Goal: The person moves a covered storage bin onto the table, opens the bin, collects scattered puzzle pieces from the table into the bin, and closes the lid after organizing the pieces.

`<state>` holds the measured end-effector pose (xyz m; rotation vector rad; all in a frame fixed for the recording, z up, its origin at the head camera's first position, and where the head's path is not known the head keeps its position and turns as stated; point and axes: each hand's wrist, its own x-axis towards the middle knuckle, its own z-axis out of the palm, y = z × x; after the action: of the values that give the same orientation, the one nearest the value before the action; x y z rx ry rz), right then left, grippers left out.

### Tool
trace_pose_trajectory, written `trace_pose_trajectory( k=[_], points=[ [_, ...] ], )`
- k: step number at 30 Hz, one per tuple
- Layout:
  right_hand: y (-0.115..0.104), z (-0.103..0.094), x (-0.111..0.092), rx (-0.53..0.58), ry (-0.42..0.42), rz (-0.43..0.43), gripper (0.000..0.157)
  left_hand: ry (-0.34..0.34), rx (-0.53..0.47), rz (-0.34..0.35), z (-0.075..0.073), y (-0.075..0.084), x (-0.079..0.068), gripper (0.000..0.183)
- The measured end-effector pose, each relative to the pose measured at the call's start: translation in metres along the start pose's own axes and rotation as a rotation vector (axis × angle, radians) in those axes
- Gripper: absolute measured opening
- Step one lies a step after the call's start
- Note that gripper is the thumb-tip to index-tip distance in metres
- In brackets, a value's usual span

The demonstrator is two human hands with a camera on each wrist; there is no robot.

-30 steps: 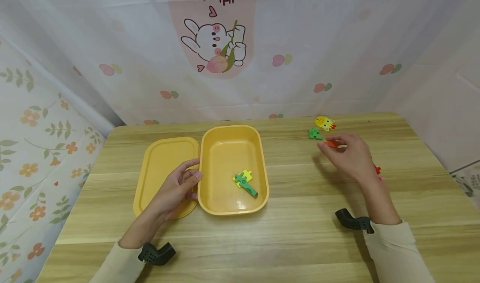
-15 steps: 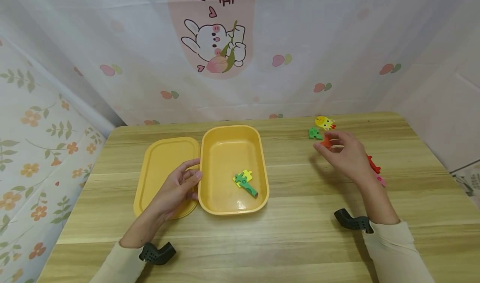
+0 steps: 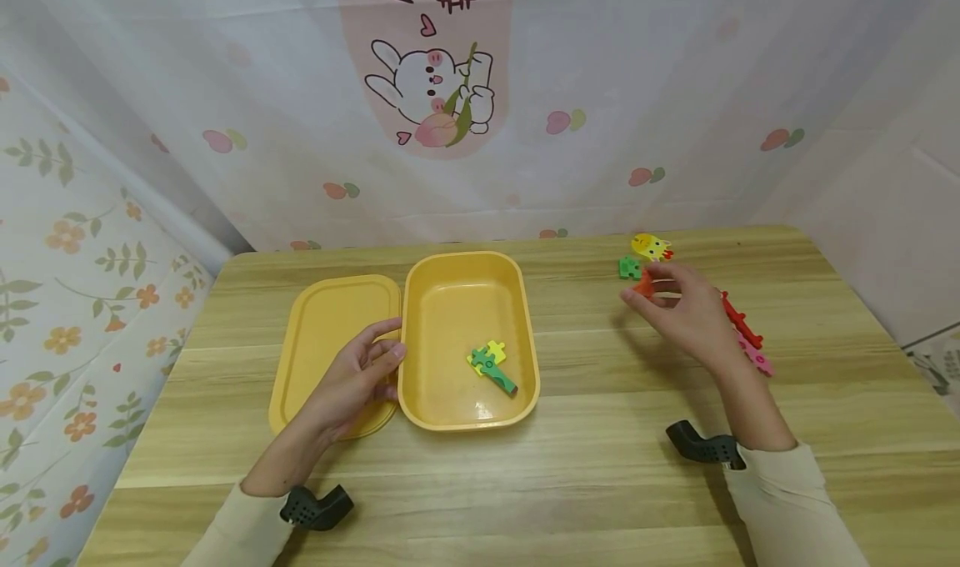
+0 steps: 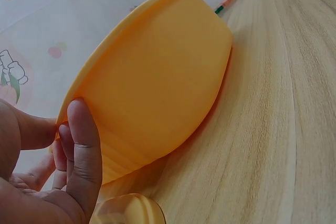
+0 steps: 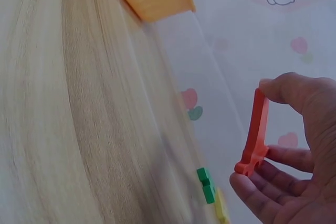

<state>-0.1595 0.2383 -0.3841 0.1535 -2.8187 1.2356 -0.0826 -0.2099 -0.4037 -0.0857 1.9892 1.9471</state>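
In the head view, the left hand (image 3: 358, 377) is at the left side of a yellow plastic box (image 3: 467, 425); the left wrist view shows its fingers and thumb holding the rim. The right hand (image 3: 686, 317) pinches an orange-red puzzle piece (image 5: 255, 135) between thumb and fingertips, raised above the table. Inside the box lie a yellow puzzle piece (image 3: 496, 349) and a green puzzle piece (image 3: 497, 375), partly overlapping. Just beyond the right hand are another green puzzle piece (image 3: 629, 268) and a yellow giraffe-head piece (image 3: 651, 247).
A yellow lid (image 3: 333, 333) lies flat left of the box, partly behind the left hand. Red (image 3: 741, 321) and pink pieces (image 3: 756, 357) lie right of the right wrist. A patterned curtain (image 3: 600, 117) hangs behind the wooden table (image 3: 525, 500).
The right hand has shifted slightly left with the orange-red piece lifted in its fingertips, uncovering more of the red and pink pieces. The left hand and box stay put.
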Motion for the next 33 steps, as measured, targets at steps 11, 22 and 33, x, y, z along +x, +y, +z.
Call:
trace_pose_trajectory(
  k=[11,22,33],
  points=[
    [-0.007,-0.003,-0.003,0.044,-0.03,0.015,0.075,-0.002,-0.005,0.006,0.0,0.0,0.0,0.061],
    [-0.012,-0.004,-0.003,0.123,-0.096,-0.001,0.068,-0.005,-0.005,0.005,0.0,0.0,0.0,0.061],
    [-0.023,-0.001,-0.006,0.186,-0.141,-0.019,0.059,-0.005,-0.005,0.0,0.0,0.0,0.0,0.061]
  ],
)
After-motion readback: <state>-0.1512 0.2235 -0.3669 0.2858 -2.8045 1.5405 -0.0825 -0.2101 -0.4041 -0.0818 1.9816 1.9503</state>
